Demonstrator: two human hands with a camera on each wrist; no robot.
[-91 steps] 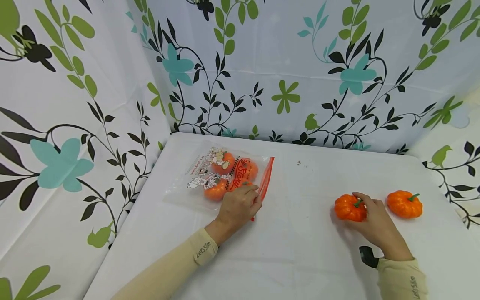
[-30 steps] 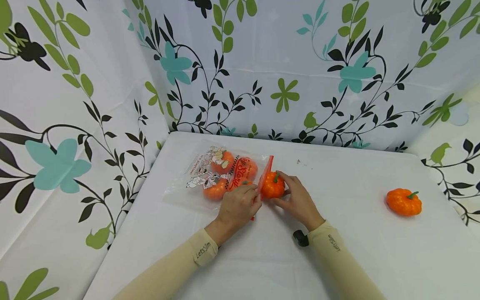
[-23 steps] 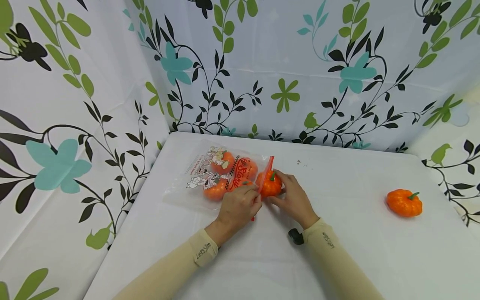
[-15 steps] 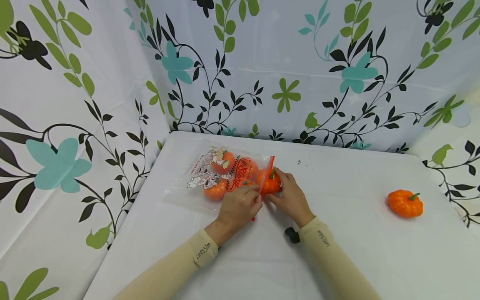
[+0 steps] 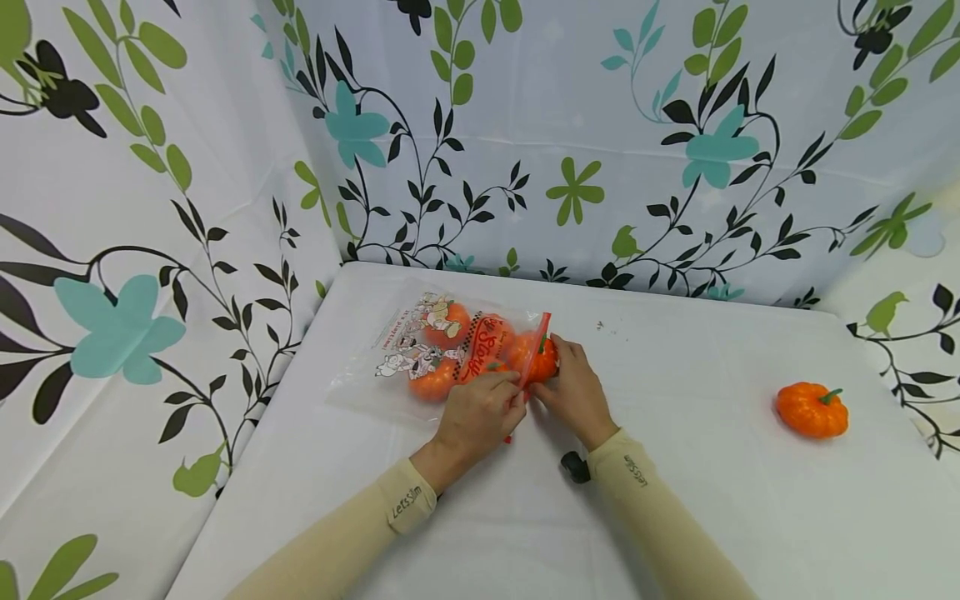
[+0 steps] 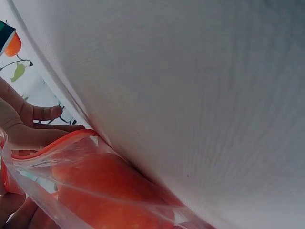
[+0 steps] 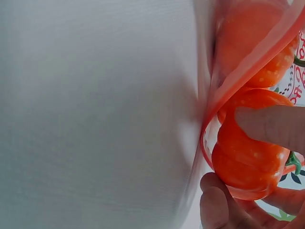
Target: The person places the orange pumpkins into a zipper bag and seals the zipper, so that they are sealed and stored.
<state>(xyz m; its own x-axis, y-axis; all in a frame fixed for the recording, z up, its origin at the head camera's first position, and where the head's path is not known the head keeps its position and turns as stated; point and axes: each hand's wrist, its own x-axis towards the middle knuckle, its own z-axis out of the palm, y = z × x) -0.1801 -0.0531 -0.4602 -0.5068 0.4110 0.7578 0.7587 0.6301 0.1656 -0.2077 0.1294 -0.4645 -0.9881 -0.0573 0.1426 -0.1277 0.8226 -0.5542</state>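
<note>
A clear zip bag printed with cartoon figures lies on the table, its red-edged mouth facing right. Several small orange toy pumpkins are inside it. My left hand pinches the near part of the bag's red rim. With thumb and fingers around it, my right hand holds another orange pumpkin with a green stem. That pumpkin is partly inside the mouth; its right side still shows outside the rim. In the left wrist view, the bag's plastic and an orange pumpkin inside fill the lower left.
One more orange pumpkin sits by itself on the right of the white-covered table. A curtain with leaves and flowers hangs behind and to the left. A black device is at my right wrist.
My right hand gripped a pumpkin on the right side, brought it left to the bag, and has since pushed it further into the mouth. My left hand has stayed on the rim.
</note>
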